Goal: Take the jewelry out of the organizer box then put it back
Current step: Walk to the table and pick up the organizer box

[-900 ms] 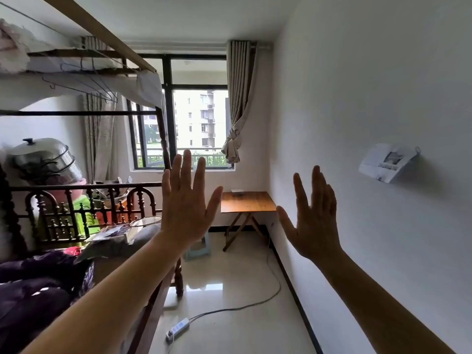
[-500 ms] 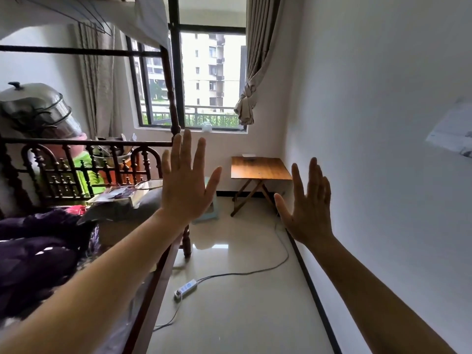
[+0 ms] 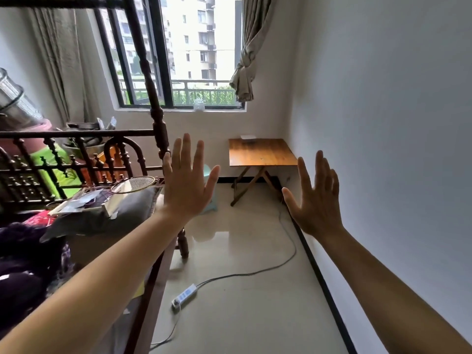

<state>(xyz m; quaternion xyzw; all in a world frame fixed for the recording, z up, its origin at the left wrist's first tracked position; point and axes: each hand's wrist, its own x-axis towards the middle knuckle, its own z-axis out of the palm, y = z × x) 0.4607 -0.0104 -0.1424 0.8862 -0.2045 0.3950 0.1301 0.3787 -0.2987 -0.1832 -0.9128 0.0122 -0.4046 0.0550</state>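
Observation:
Both of my arms are stretched out in front of me at chest height. My left hand is raised with its back to me, fingers spread, holding nothing. My right hand is held up the same way, near the white wall, fingers apart and empty. A small wooden folding table stands in the far corner under the window, with a small pale flat object at its back edge. I cannot tell what that object is. No organizer box or jewelry can be made out.
A dark wooden bed frame with clutter, a pillow and a racket fills the left. A white power strip and its cable lie on the tiled floor. A pale green stool stands behind my left hand.
The view has tilted downward, so the window and the table sit higher in frame and more floor shows. Both hands stay raised and spread, holding nothing.

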